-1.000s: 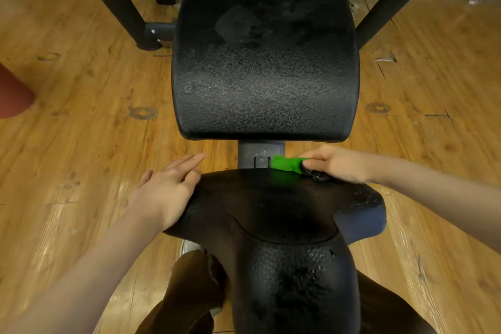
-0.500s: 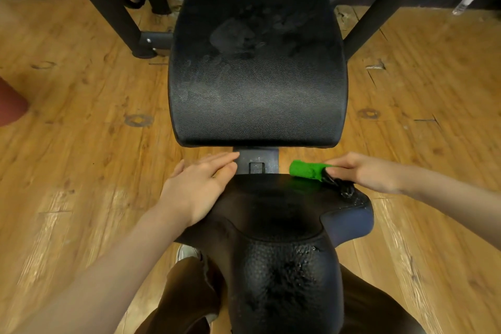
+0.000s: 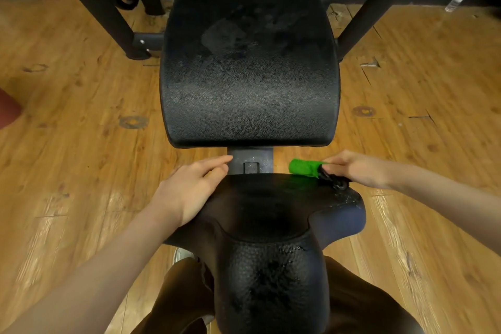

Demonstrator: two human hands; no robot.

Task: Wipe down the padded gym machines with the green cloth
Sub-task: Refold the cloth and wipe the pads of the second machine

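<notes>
A black padded seat point(image 3: 265, 209) of a gym machine lies right below me, with a larger black pad point(image 3: 249, 68) beyond it. My right hand point(image 3: 357, 169) grips a rolled green cloth point(image 3: 303, 167) together with something small and black, at the seat's far right edge. My left hand point(image 3: 189, 190) rests flat on the seat's far left edge, fingers straight and pointing toward the metal bracket point(image 3: 250, 161) that joins the two pads. Smudged prints show on the upper pad.
Black frame tubes point(image 3: 108, 8) of the machine slope down on both sides behind the upper pad. Wooden plank floor point(image 3: 81, 144) surrounds the machine. A dark red object point(image 3: 8, 108) sits at the left edge. My legs in brown trousers point(image 3: 184, 295) straddle the seat.
My right hand has drawn the green cloth rightward along the seat's far edge. My left hand has slid right along the same edge toward the bracket.
</notes>
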